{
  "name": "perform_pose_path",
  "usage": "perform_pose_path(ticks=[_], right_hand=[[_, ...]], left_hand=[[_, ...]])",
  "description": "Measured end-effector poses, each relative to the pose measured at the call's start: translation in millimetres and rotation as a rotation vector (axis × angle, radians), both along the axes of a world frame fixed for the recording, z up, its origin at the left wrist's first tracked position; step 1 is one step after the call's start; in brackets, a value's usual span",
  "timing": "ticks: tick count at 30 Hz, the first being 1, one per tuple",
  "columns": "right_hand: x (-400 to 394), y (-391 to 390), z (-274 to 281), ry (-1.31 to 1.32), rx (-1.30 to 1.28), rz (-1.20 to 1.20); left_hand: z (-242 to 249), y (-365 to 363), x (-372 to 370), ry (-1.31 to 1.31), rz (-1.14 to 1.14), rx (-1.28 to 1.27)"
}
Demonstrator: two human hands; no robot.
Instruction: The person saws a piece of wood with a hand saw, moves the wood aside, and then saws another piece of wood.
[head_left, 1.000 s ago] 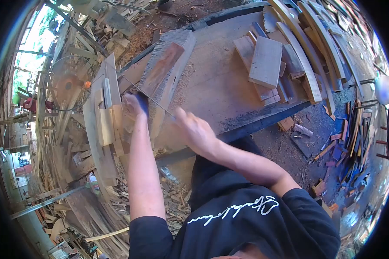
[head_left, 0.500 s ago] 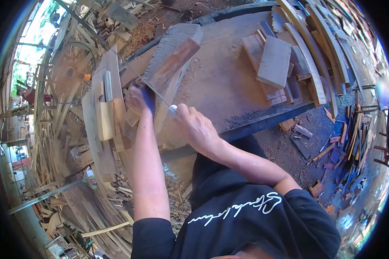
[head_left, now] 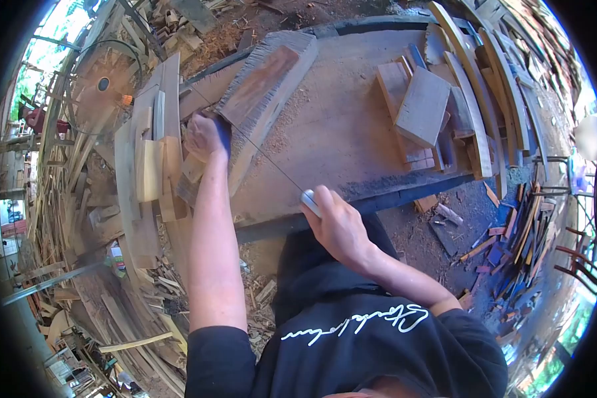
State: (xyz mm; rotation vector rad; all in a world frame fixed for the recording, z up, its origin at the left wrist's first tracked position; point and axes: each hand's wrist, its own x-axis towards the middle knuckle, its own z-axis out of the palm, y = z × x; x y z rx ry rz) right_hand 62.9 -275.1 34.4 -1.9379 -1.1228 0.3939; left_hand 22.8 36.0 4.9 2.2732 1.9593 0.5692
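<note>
My right hand (head_left: 338, 225) is closed around the pale handle (head_left: 310, 201) of what looks like a handsaw. Its long, thin blade (head_left: 262, 151), seen edge-on, runs up and left past my other hand. A thick wood block (head_left: 265, 83) with a reddish-brown top patch and rough edges lies slanted on the workbench (head_left: 338, 119). At the block's lower left end, my left hand (head_left: 207, 137) has its fingers curled down on a wood piece, partly hidden beneath it. Below that hand a smaller piece of wood (head_left: 191, 169) shows.
Sawdust (head_left: 297, 99) lies beside the block. Cut blocks (head_left: 423, 106) are stacked on the bench's right, with curved wooden pieces (head_left: 471, 109) beyond. Boards (head_left: 150, 166) stand along the left side. Wood scraps (head_left: 524, 232) cover the floor at right.
My right hand has drawn the handle down and to the right, away from my left hand, so more of the blade shows. My left hand stays in place on the wood.
</note>
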Motion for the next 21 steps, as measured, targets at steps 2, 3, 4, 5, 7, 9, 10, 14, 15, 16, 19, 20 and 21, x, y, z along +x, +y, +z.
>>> perform_pose_path(ticks=[2, 3, 4, 5, 7, 9, 10, 14, 15, 16, 19, 20, 21], right_hand=[[2, 24, 1, -0.001, 0.014, -0.009], [4, 48, -5, -0.001, 0.026, -0.013], [7, 76, -13, -0.009, 0.02, -0.004], [10, 89, -14, -0.017, 0.015, 0.004], [11, 75, -7, 0.007, 0.085, 0.002], [7, 39, 0, 0.031, 0.104, 0.0], [5, 18, 4, 0.038, 0.074, -0.009], [0, -4, 3, 0.083, 0.021, -0.013], [3, 17, 1, 0.084, 0.025, -0.01], [6, 44, -6, 0.006, 0.084, -0.003], [10, 81, -11, -0.074, 0.14, 0.0], [12, 87, -10, -0.075, 0.109, -0.006], [12, 76, -7, -0.079, 0.11, -0.008]], left_hand=[[2, -3, 1, 0.014, -0.034, -0.018], [2, -6, 0, -0.012, -0.03, 0.012], [3, -7, 1, -0.042, -0.028, 0.048], [1, -5, 2, -0.047, -0.034, 0.069], [2, -6, 4, -0.004, 0.01, 0.118], [-1, 0, 4, -0.022, -0.002, 0.053], [-18, 14, 0, -0.053, -0.015, 0.101], [-17, 12, -5, 0.039, -0.007, 0.096], [-17, 10, -5, 0.04, -0.005, 0.1], [-18, 11, -5, 0.022, -0.042, 0.081], [-21, 10, -6, 0.001, -0.07, 0.127], [-23, 14, -5, -0.001, -0.065, 0.164], [-21, 15, -2, -0.004, -0.067, 0.165]])
